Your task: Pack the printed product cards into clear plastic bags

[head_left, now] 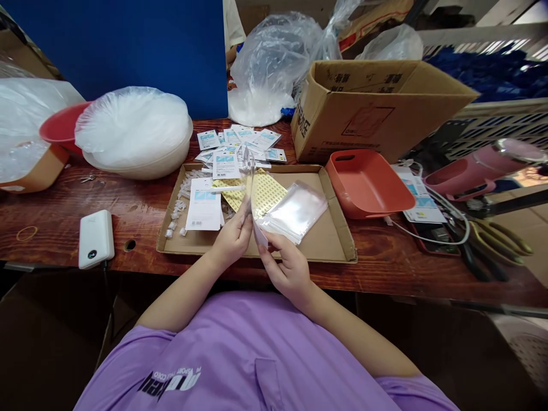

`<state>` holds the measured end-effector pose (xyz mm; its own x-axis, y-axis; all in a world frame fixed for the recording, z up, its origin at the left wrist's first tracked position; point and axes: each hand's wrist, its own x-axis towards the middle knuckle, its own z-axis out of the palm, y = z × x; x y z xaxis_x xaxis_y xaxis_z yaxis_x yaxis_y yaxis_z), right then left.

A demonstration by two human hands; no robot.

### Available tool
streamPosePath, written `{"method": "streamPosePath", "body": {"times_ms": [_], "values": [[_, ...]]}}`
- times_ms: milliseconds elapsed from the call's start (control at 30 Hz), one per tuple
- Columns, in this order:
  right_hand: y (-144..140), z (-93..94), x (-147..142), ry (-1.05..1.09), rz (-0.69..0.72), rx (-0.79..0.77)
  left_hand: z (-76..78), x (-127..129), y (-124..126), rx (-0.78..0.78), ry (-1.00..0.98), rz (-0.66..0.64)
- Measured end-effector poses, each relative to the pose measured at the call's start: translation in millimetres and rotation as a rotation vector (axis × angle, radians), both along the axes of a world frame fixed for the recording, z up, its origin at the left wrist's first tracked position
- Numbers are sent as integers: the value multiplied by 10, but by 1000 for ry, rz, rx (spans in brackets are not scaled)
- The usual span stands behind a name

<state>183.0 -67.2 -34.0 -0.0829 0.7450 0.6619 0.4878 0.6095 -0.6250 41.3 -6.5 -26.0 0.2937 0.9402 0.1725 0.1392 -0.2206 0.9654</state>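
My left hand (233,237) pinches a clear plastic bag (249,171), held upright and almost edge-on above the shallow cardboard tray (338,251). Between thumb and fingers, my right hand (289,270) grips a white card (260,233) at the bag's lower end. How far the card sits inside the bag I cannot tell. Under the hands, the tray holds a stack of clear bags (295,210), yellow sticker sheets (270,191), printed cards (202,205) and small whitish plastic pieces (174,214).
Packed cards (257,138) are heaped behind the tray. An orange-red basin (369,185) and a cardboard box (381,123) stand right, near scissors (500,240) and a pink bottle (475,168). Left are a bag-filled white bowl (137,165) and a white power bank (96,238).
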Motion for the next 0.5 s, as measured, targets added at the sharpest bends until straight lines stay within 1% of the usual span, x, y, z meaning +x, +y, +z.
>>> {"method": "streamPosePath", "body": {"times_ms": [67, 133, 200, 267, 333, 400, 433, 467, 500], "values": [[29, -6, -9, -111, 5, 83, 2, -8, -7, 8, 58, 9], [66, -12, -16, -216, 16, 146, 16, -21, -25, -1, 45, 3], [116, -11, -20, -261, 37, 150, 32, -34, -61, -11, -16, -1], [188, 4, -13, -232, 31, 115, 36, -41, -113, -8, -75, -8], [293, 27, 13, -139, -38, 8, 17, -42, -169, 10, -112, -40], [430, 45, 52, -9, -116, -173, -23, -48, -215, 29, -143, -65], [503, 48, 69, 56, -127, -277, -47, -56, -231, 31, -163, -71], [571, 50, 79, 116, -108, -377, -70, -70, -241, 28, -193, -67], [630, 52, 79, 176, -52, -470, -89, -89, -246, 16, -228, -62]]}}
